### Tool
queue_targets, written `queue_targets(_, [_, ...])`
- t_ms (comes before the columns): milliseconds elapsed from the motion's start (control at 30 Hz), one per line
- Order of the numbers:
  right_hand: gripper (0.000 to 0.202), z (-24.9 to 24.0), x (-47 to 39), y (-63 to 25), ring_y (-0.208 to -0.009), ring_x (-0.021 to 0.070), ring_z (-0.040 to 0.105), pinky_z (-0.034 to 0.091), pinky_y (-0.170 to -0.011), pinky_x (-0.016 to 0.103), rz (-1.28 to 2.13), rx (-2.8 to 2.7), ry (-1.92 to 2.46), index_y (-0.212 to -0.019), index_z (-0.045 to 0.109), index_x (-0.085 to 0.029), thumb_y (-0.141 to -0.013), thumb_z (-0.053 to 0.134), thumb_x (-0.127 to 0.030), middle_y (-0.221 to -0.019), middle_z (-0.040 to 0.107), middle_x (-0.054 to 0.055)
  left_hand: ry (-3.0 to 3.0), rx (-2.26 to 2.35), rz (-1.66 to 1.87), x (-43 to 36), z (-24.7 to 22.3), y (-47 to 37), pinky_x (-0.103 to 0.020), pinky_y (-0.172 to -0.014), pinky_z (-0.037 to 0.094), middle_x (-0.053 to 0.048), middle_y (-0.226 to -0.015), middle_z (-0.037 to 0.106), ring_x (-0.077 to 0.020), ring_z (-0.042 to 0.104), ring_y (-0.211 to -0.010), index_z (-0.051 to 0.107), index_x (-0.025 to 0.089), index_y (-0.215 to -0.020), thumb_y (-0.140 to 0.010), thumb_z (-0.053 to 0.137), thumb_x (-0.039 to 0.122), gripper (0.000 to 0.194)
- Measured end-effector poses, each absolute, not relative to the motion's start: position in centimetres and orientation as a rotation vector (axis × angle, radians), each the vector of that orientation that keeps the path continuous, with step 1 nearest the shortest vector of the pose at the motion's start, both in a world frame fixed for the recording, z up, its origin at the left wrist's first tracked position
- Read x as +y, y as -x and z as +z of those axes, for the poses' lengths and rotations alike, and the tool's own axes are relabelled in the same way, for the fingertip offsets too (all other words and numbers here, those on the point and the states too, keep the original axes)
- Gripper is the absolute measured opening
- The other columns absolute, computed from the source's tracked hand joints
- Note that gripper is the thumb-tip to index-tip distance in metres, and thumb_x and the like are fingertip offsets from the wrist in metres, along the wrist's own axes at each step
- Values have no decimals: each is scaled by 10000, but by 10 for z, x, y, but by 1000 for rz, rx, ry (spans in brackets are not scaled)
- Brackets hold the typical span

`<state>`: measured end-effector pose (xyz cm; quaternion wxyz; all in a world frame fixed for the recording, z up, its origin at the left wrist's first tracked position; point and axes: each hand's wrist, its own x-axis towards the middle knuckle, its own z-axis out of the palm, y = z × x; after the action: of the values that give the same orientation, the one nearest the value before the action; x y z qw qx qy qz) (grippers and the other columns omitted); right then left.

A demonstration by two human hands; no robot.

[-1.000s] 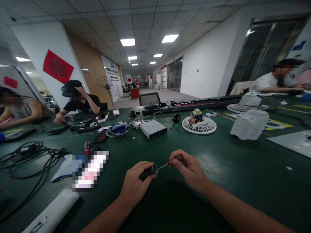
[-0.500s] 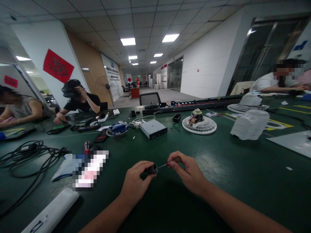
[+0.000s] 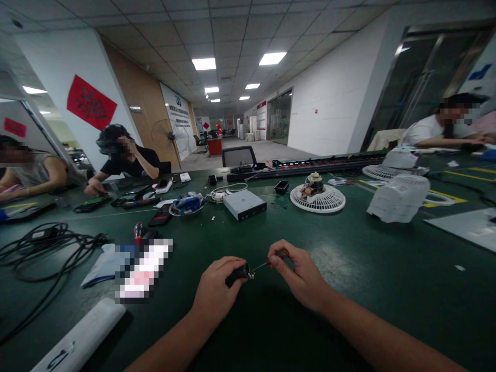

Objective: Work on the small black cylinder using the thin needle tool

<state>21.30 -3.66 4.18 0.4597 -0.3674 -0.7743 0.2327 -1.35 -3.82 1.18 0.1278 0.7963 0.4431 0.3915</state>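
Between the thumb and fingers of my left hand [image 3: 216, 287] is a small black cylindrical part [image 3: 241, 272], its open end facing right. Small shiny metal bits [image 3: 251, 276] show at that end. My right hand [image 3: 304, 276] is closed around a thin screwdriver [image 3: 283, 253] with a brownish handle and a reddish collar. Its slim shaft points left at the mouth of the cylinder; whether the tip touches the metal bits I cannot tell. Both hands are just above the green table [image 3: 271, 330].
Ahead lie an optical drive [image 3: 245, 205], a small black tray [image 3: 282, 186] and a round white fan grille [image 3: 318, 199] with a motor. A white housing [image 3: 399, 199] stands right. Cables [image 3: 46, 248], a red-handled tool [image 3: 138, 232] and a long white case [image 3: 79, 338] lie left. Several people sit around.
The cylinder in my left hand has turned slightly, and metal bits now stick out at its open end. The screwdriver has shifted a little, its handle showing more. Both hands stay in nearly the same place.
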Motion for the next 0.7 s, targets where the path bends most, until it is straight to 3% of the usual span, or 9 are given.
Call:
queue_targets(267, [161, 46, -40, -217, -799, 186, 568, 453, -706, 313, 356, -1824, 829, -845, 532, -210, -984, 451, -225, -879, 564, 45, -2252, 1359, 1119, -36, 14, 14, -432, -931, 556, -21, -1084, 740, -238, 693, -1009, 727, 263, -1056, -747, 742, 53, 374])
queue_targets(400, [168, 55, -43, -218, -817, 193, 552, 445, -721, 329, 380, -2108, 782, -876, 530, -207, -972, 410, -139, -882, 582, 53, -2237, 1375, 1089, -36, 15, 14, -426, -937, 548, -21, -1074, 738, -232, 690, -1002, 724, 253, -1061, -754, 738, 51, 368])
queue_targets(500, [44, 57, -44, -214, -790, 209, 564, 437, -697, 334, 401, -2436, 880, -934, 611, -204, -927, 568, -200, -825, 629, 41, -2237, 1372, 1064, -36, 16, 14, -416, -934, 547, -22, -1063, 739, -228, 690, -994, 728, 243, -1044, -757, 723, 33, 356])
queue_targets(600, [253, 49, -43, -206, -827, 243, 595, 448, -714, 356, 385, -2596, 966, -1037, 665, -202, -818, 747, -297, -884, 686, 59, -2235, 1378, 1056, -37, 16, 14, -409, -928, 548, -22, -1056, 740, -227, 690, -989, 730, 241, -1035, -757, 712, 24, 354])
queue_targets(700, [179, 40, -41, -201, -830, 229, 601, 452, -720, 346, 373, -2625, 970, -987, 694, -201, -813, 733, -193, -906, 701, 56, -2230, 1379, 1051, -37, 14, 14, -400, -925, 548, -20, -1056, 738, -224, 689, -988, 729, 240, -1038, -752, 717, 24, 358])
